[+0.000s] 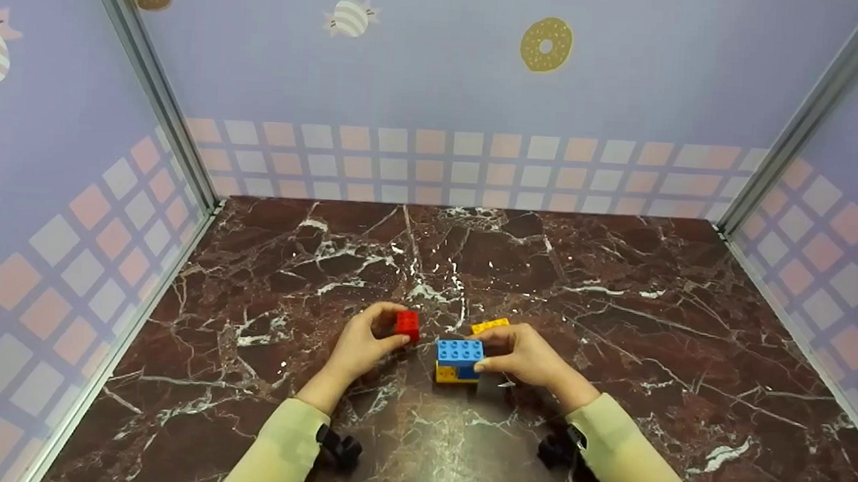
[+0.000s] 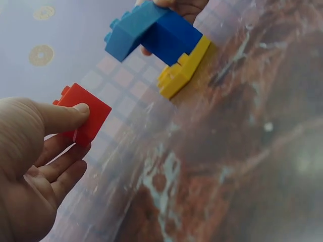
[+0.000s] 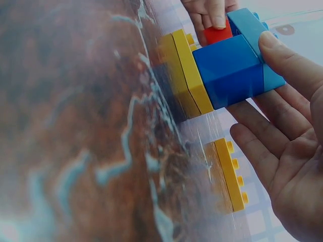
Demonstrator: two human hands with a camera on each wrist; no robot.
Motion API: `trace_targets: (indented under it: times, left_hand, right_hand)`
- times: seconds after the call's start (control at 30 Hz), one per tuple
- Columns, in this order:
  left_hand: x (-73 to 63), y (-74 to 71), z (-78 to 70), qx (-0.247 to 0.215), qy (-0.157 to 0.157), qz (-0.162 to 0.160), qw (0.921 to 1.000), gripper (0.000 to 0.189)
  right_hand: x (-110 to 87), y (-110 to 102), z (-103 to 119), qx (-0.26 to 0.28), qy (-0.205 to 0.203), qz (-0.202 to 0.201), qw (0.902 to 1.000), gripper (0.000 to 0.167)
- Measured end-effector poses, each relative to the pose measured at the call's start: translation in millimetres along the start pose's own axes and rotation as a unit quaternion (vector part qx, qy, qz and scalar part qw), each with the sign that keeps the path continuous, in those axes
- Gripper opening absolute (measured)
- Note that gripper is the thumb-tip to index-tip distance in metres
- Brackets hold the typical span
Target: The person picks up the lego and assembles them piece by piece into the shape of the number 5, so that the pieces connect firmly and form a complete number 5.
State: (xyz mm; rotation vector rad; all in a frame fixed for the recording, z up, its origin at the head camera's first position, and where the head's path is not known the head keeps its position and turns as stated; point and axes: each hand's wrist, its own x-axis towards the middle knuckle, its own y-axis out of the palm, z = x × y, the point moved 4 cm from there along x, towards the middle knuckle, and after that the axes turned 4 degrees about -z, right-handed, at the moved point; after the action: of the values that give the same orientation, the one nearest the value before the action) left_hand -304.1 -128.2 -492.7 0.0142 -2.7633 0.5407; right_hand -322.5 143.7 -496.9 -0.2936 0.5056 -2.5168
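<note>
My left hand (image 1: 360, 341) pinches a red toy brick (image 1: 407, 326) between thumb and fingers, raised over the table in the left wrist view (image 2: 93, 113). To its right stands a small stack: a yellow studded plate (image 1: 446, 374) at the bottom, a dark blue brick (image 3: 227, 68) on one end of it, and a light blue brick (image 1: 459, 352) on top, overhanging the plate's bare studs. My right hand (image 1: 531, 356) grips the stack's top from the right, thumb on the light blue brick. Behind that hand lies another yellow plate (image 1: 490, 325), partly hidden by the fingers.
A dark red marble-patterned table (image 1: 402, 440) lies under everything. Lilac panels with checks and sweets rise at the back (image 1: 438, 85) and both sides, joined by metal corner posts. Each wrist carries a black camera mount, the left one (image 1: 342, 448) close over the table.
</note>
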Motion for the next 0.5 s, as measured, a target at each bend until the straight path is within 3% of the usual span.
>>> trace_targets:
  times: [0.27, 0.5]
  left_hand:
    - [-1.0, 6.2, -15.5, -0.056, 0.014, 0.019, 0.9982, 0.044]
    - [-6.3, 12.8, -36.3, -0.069, 0.027, 0.031, 0.9967, 0.044]
  right_hand:
    - [0.6, 0, -1, 0.002, -0.001, 0.001, 1.0000, 0.043]
    - [0.7, 0, -1, 0.001, -0.007, 0.000, 1.0000, 0.043]
